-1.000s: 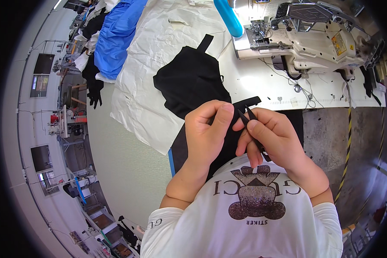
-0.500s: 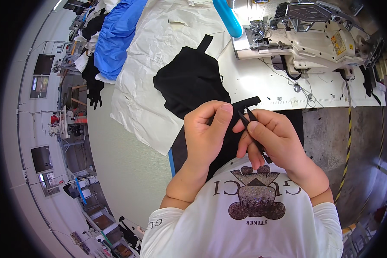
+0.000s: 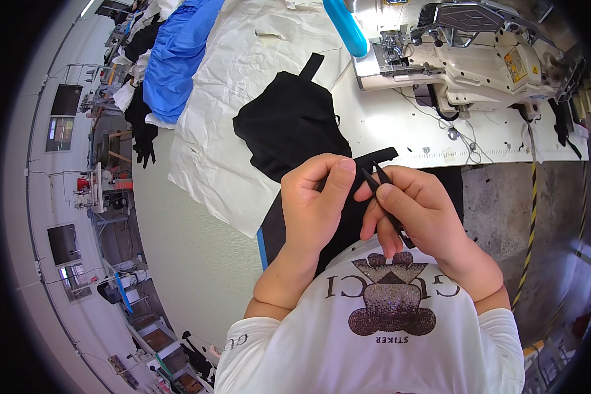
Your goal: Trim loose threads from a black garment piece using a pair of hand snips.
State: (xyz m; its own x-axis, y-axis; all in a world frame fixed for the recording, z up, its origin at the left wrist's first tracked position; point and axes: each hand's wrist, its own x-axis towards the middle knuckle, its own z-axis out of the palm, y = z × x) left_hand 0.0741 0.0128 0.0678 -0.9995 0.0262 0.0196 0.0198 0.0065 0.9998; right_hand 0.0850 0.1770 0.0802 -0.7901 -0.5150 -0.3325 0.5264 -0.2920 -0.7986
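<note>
A black fabric garment (image 3: 295, 121) lies over white paper on the table and runs down toward my lap. My left hand (image 3: 318, 194) pinches its narrow black strap (image 3: 377, 156) between thumb and fingers, and the strap's end sticks out to the right. In my right hand (image 3: 414, 207) is a pair of black thread snips (image 3: 389, 205), gripped between thumb and fingers. The two pointed blades are apart and sit just below the strap. Whether a thread lies between them is too small to tell.
A white sewing machine (image 3: 466, 65) stands at the right back, with a bright blue rounded piece (image 3: 346, 29) beside it. Loose threads lie in front of the machine. Crumpled white paper (image 3: 223, 164) covers the table's middle. Blue cloth (image 3: 177, 65) is heaped at the far left.
</note>
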